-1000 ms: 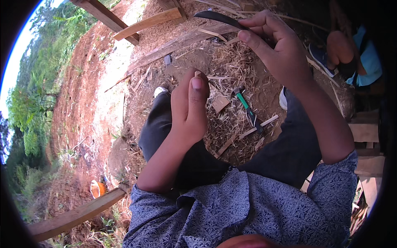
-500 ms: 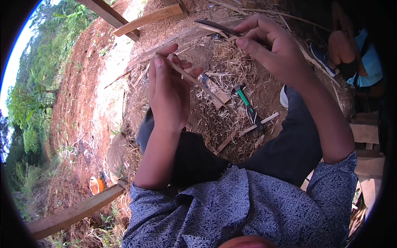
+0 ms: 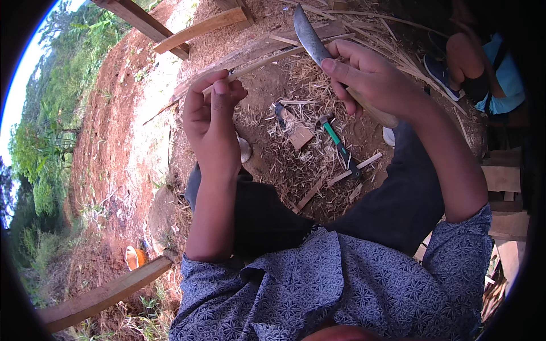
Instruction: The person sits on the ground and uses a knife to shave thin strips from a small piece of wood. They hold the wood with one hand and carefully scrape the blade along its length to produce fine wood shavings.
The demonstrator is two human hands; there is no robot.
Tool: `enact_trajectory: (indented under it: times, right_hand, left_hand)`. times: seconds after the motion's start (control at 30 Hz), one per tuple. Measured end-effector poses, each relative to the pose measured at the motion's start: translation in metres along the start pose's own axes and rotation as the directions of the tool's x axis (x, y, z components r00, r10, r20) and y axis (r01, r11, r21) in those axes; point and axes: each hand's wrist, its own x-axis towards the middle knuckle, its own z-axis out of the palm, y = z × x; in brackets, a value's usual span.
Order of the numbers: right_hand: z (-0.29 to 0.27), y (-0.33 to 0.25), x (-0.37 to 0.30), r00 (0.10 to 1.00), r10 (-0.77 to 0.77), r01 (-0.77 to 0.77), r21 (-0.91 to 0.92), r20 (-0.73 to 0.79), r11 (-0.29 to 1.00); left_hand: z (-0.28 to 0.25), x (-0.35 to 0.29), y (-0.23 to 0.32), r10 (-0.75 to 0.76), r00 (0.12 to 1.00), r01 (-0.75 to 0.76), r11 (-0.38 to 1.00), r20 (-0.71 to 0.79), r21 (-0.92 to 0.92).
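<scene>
Pinched between the thumb and fingers of my left hand (image 3: pixel 215 122) is a thin wooden strip (image 3: pixel 264 61), which slants away up and to the right. My right hand (image 3: pixel 378 79) is closed around the pale handle of a curved knife (image 3: pixel 309 35), its blade pointing up and away. The blade crosses over the strip in view; whether they touch I cannot tell. Below my hands, a hammer (image 3: pixel 336 139) with a green and black handle lies on the ground among wood shavings. Left of it are a small wood block (image 3: pixel 300 137) and a dark tool (image 3: pixel 279 111).
Long wooden strips (image 3: pixel 392 51) and a plank (image 3: pixel 250 50) lie at the far side. At the upper right sits another person (image 3: pixel 469 71). Wooden beams (image 3: pixel 142 25) stand upper left, another beam (image 3: pixel 108 290) lower left. An orange object (image 3: pixel 135 258) lies on the slope.
The strip in my left hand has swung from pointing down-right to pointing up-right. My right hand has turned, bringing the knife's blade upright and its handle into view.
</scene>
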Motion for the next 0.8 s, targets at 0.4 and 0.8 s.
enact_trajectory:
  times: [0.4,0.8]
  right_hand:
    - [-0.001,0.006,0.004,0.99,-0.113,0.099,-0.165,-0.082,0.981]
    - [-0.001,0.012,0.007,0.993,-0.116,0.112,-0.2,-0.011,0.973]
  left_hand:
    - [0.002,-0.004,-0.002,-0.009,1.0,0.008,0.998,0.012,0.068]
    - [-0.006,-0.002,-0.012,-0.044,0.999,0.041,0.996,-0.028,-0.081]
